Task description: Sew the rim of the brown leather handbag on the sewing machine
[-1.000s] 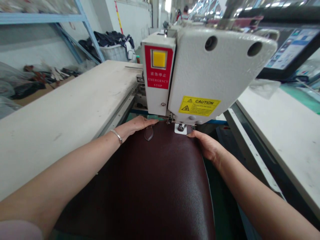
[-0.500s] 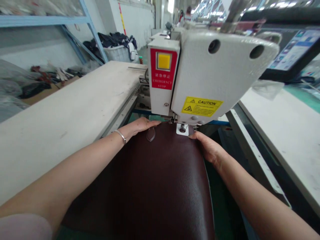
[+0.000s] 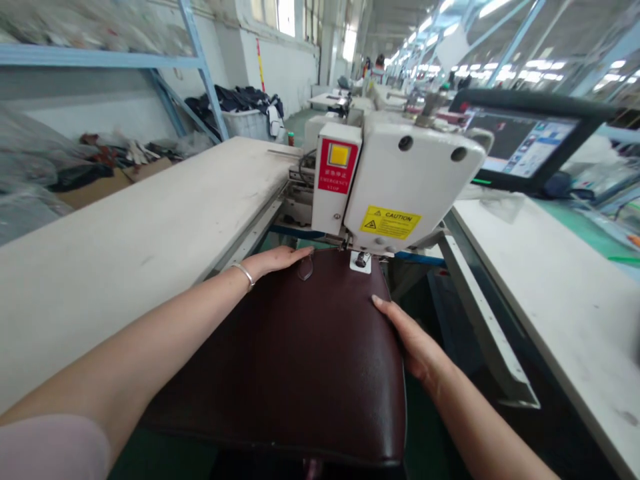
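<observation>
A large dark brown leather panel hangs forward from under the head of a white industrial sewing machine. My left hand holds its far left edge, thumb on top and the other fingers hidden. Close to that thumb, a leaf-shaped outline marks the leather. My right hand grips the right edge lower down, thumb on the surface and fingers out of sight underneath. A white square plate with a dark metal part in its middle rests on the leather beneath the machine head.
White tabletops flank the machine at left and right, edged by metal rails. A monitor stands at the right. A yellow emergency stop button is on the machine's front. Bags and scraps lie by a blue rack.
My right hand has slid from beside the white plate down the leather's right edge towards me. My left hand keeps its place. The camera view has tilted up and back.
</observation>
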`<state>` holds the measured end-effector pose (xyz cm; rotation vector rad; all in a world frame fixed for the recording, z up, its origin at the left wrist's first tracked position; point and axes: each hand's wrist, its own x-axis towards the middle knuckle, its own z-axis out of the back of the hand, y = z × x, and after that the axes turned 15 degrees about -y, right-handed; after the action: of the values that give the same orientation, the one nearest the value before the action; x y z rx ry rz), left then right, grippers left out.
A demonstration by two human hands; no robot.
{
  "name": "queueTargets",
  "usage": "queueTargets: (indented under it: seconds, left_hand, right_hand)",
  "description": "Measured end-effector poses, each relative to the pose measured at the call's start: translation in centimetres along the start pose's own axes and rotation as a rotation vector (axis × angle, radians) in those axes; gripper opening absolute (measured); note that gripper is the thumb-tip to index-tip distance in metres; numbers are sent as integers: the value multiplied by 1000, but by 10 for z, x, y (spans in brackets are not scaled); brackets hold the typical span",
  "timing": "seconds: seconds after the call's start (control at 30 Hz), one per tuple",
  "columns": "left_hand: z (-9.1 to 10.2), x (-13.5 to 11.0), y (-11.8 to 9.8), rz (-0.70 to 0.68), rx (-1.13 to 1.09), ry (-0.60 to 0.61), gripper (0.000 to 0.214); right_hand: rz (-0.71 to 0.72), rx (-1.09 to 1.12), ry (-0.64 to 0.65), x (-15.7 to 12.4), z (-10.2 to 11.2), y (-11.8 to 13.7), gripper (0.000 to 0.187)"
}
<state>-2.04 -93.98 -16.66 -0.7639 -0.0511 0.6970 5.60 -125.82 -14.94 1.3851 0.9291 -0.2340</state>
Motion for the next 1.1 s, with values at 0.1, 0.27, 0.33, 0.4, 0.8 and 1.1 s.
queueTargets:
  seconds: [0.1,0.27,0.33,0.4,0.8,1.1]
  left_hand:
    - [-4,-5,2,23,4,-67,84]
    - [-5,-13,1,4,27,-176,80]
    - [-4,-21,0,-5,69,-194,76]
    - [-3,-33,2,-32,97,-185,76]
    - [-43,-131,38,-106,355,22,89]
    - [-117,-132,-35,-70,302,18,83]
  right_hand:
    - [19,14,22,-12,5,-8,66]
    - [14,9,49,-27,9,-14,65]
    - [28,7,37,-35,11,-19,62]
    - [59,11,25,-45,17,-30,57]
    - [19,68,43,-84,54,-143,33]
    - [279,-570,-201,-40,92,-72,66]
